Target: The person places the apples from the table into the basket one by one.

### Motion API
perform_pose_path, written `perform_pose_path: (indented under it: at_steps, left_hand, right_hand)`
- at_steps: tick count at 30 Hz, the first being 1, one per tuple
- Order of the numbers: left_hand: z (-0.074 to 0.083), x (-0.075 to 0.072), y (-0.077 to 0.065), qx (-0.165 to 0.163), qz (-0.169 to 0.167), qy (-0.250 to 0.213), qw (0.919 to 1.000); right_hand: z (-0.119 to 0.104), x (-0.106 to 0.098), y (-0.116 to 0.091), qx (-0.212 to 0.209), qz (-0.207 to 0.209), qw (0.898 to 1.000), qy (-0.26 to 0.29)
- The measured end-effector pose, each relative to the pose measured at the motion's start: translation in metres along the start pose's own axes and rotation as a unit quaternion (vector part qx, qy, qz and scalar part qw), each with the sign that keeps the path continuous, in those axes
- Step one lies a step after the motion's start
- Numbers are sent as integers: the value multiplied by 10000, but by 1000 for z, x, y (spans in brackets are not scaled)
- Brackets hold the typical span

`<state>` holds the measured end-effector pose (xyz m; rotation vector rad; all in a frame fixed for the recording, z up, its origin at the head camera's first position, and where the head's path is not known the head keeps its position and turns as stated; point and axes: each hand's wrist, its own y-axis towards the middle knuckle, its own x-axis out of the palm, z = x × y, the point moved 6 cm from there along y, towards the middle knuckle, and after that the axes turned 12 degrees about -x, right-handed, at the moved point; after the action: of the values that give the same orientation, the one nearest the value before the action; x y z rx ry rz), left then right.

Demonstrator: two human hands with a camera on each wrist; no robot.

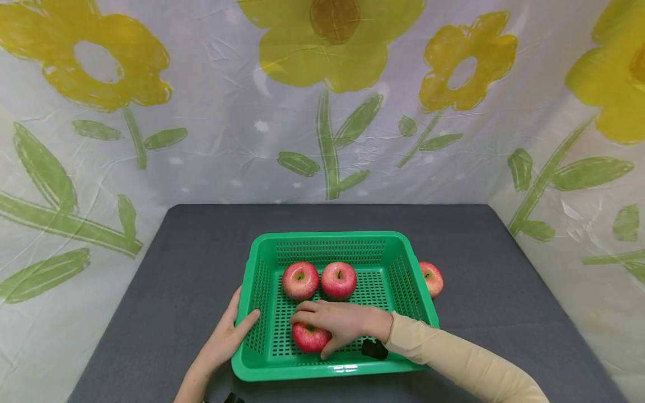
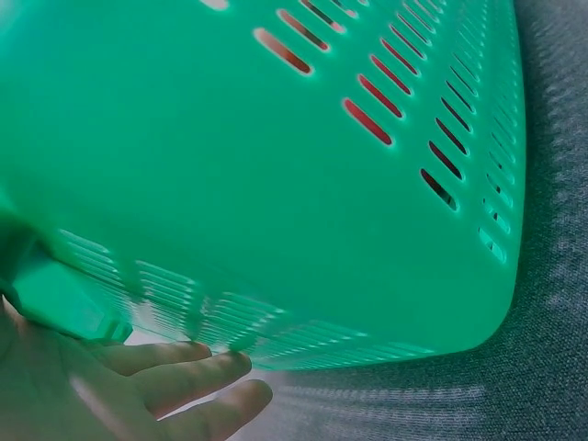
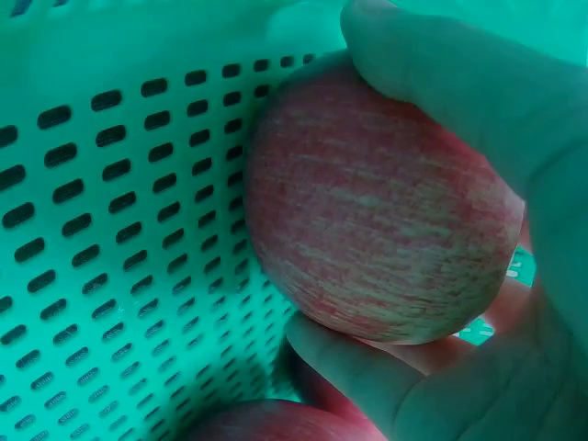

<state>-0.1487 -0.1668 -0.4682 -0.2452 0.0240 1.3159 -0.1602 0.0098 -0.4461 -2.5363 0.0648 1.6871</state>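
A green plastic basket (image 1: 330, 372) with slotted walls sits on the table. Two red apples (image 1: 300, 280) lie side by side toward its back wall. My right hand (image 1: 342, 323) reaches over the basket's right side and grips a third apple (image 1: 308, 338) near the front. In the right wrist view, thumb and fingers wrap around that streaky red apple (image 3: 386, 211), close to the slotted wall. My left hand (image 1: 227, 338) holds the basket's left rim, thumb over the inside. The left wrist view has its fingers (image 2: 197, 377) along the basket's outer wall.
Another apple (image 1: 432, 279) lies on the dark grey tabletop (image 1: 484, 268), just outside the basket's right wall and partly hidden by it. A white curtain (image 1: 216, 157) printed with yellow flowers hangs behind and along both sides of the table.
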Motion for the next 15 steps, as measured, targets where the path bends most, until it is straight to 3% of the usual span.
perform_pose_path:
  at_steps: [15]
  left_hand:
    - [1, 0, 1, 187, -12, 3, 9998]
  right_hand:
    - [1, 0, -1, 293, -191, 9992, -202]
